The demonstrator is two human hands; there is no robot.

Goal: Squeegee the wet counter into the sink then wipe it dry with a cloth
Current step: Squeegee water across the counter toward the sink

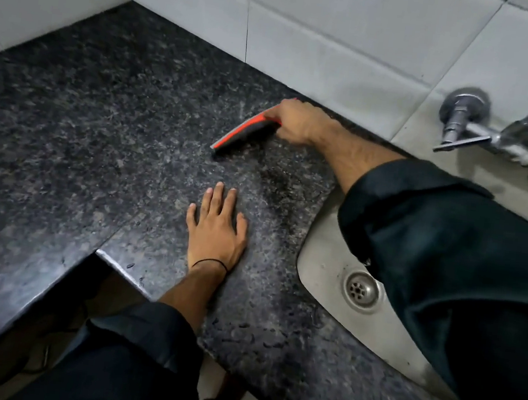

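My right hand [298, 121] grips a red and black squeegee [243, 135] near the tiled back wall. Its blade edge lies on the dark speckled granite counter [100, 122], left of the sink. My left hand [217, 224] rests flat on the counter with fingers spread, closer to me than the squeegee. The steel sink [323, 249] sits to the right, its round drain [361, 288] partly hidden behind my right sleeve. Water drops and wet streaks show on the counter between my left hand and the sink. No cloth is in view.
A chrome tap [493, 137] juts from the white tiled wall [308, 30] above the sink at the right. The counter forms an L with a cut-out corner [98, 251] at the front left; the floor lies below it.
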